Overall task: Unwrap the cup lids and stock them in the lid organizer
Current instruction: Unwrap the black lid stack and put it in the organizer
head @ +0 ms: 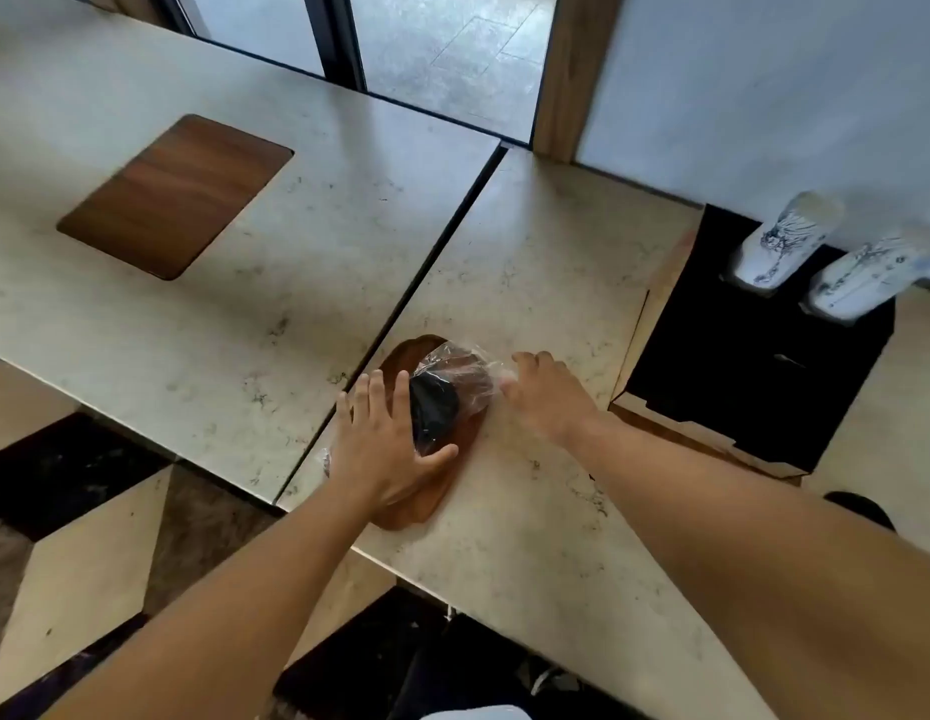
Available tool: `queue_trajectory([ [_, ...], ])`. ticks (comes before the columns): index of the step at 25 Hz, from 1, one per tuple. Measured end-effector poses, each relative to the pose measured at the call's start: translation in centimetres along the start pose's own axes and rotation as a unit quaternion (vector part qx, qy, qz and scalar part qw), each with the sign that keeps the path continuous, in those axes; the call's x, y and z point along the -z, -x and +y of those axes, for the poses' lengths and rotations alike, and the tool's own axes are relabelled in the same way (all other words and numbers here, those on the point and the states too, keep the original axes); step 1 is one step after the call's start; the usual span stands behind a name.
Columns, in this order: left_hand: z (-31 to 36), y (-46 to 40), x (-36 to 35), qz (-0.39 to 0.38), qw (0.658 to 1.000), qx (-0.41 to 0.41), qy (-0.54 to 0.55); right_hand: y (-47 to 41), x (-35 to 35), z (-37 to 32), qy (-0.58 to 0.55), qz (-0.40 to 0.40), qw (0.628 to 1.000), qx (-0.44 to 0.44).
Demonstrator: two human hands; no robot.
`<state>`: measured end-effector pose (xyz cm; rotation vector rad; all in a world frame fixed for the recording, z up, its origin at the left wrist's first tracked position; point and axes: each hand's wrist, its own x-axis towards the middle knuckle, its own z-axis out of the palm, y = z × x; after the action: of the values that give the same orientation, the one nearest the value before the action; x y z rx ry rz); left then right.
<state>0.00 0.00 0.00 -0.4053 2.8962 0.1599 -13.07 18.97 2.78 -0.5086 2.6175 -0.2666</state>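
Note:
A stack of black cup lids [434, 410] lies on its side in a clear plastic wrap [460, 374] on the near table, over a brown wood inlay [421, 504]. My left hand [387, 446] presses on the near end of the stack, fingers spread over it. My right hand [548, 394] pinches the loose far end of the wrap. The lid organizer [753, 366], a black box with a wooden rim, stands to the right with dark compartments.
Two stacks of white printed paper cups [787, 241] [868, 275] stick out of the organizer's far side. A second table [234, 283] with a wood inlay [174, 194] lies to the left across a narrow gap. A white wall rises behind the organizer.

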Motion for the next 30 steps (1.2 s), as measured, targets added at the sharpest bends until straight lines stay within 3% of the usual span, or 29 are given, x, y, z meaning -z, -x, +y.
queue_trajectory([
  [5, -0.3, -0.6, -1.6, 0.013, 1.0, -0.011, -0.017, -2.9, -1.4, 0.2, -0.022, -0.036, 0.999, -0.034],
  [13, -0.5, -1.5, -2.3, 0.029, 0.999, -0.027, 0.028, -5.4, -3.4, 1.0, -0.113, -0.025, 0.991, -0.066],
  [20, -0.4, -2.0, -2.7, 0.009, 0.999, -0.034, 0.015, -5.7, -5.0, 2.2, -0.296, -0.007, 0.945, -0.14],
  [30, 2.2, -0.9, -1.5, -0.005, 0.995, -0.103, 0.008, -1.4, -5.1, 6.4, -0.391, 0.023, 0.905, -0.166],
])
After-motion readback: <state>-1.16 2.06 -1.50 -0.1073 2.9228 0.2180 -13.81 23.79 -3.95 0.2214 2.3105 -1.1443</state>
